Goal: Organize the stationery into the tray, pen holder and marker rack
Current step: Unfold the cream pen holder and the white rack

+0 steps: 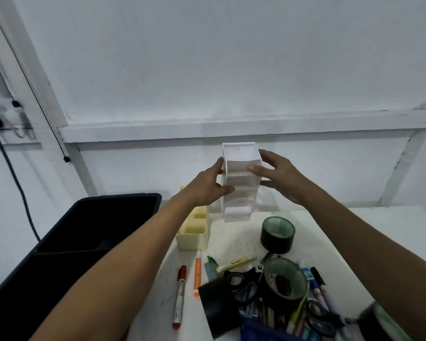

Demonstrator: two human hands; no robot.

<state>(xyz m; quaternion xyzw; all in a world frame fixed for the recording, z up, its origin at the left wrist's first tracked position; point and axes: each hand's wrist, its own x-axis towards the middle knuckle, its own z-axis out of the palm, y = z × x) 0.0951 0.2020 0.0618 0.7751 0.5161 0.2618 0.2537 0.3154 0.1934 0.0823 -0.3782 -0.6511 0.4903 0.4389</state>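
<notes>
Both hands, left (208, 184) and right (279, 177), grasp my white marker rack (239, 179), cream tray (193, 232) at eight o'clock.

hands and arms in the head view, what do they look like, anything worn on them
Both forearms are bare up to the frame edge, with no sleeves in view. The left hand and right hand wear no gloves, and no rings, watch or bracelets are visible. Nails look short and unpainted, though the picture is too soft to be sure.
</notes>
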